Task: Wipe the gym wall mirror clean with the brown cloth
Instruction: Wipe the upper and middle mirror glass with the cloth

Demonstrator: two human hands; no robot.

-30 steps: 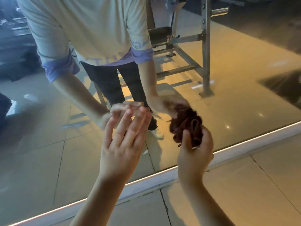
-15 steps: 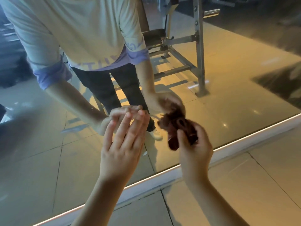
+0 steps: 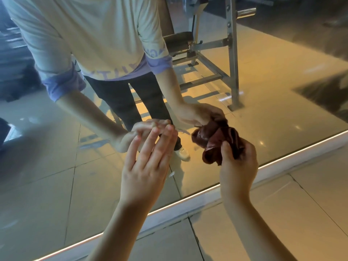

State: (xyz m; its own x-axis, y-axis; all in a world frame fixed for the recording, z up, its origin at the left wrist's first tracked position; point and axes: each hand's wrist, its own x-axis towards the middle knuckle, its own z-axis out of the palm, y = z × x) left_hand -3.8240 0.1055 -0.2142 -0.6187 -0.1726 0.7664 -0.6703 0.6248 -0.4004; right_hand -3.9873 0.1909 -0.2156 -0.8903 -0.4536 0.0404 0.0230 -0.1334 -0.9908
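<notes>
The gym wall mirror (image 3: 282, 102) fills most of the view and shows my own reflection bending toward it. My right hand (image 3: 238, 164) grips a bunched brown cloth (image 3: 212, 144) low on the glass, close to the mirror's bottom edge; whether the cloth touches the glass I cannot tell. My left hand (image 3: 148, 166) is held up beside it with fingers straight, fingertips at or almost at the glass, holding nothing.
A pale frame strip (image 3: 197, 200) runs along the mirror's bottom edge above the tiled floor (image 3: 282, 223). A metal weight bench rack (image 3: 231, 59) appears as a reflection in the mirror. A small white speck (image 3: 171, 174) sits on the glass by my left hand.
My right hand has moved the brown cloth a little to the left across the lower glass and the bundle has loosened. My left hand has stayed in place with straight fingers.
</notes>
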